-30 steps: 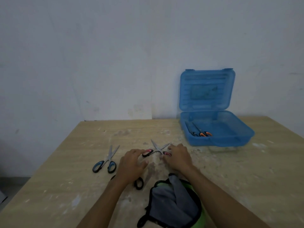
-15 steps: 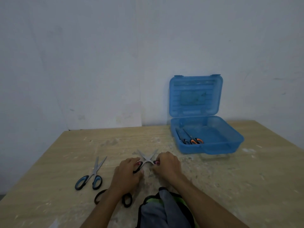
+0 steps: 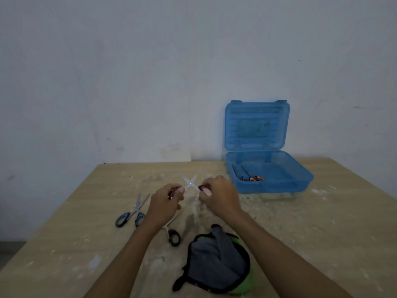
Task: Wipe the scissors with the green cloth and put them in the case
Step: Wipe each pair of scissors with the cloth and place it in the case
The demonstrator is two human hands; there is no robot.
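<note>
Red scissors [image 3: 190, 184] spread open between left hand [image 3: 165, 202], right hand [image 3: 219, 196].

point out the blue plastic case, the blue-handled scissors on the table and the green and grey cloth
blue plastic case [image 3: 300, 179]: head view, on the tray's right wall.
blue-handled scissors [image 3: 137, 208]: head view, near the pivot, below the blades.
green and grey cloth [image 3: 214, 261]: head view, on the grey folded middle.

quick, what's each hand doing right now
Left hand: closed on one handle of the red-handled scissors.
Right hand: closed on the other handle.
</note>
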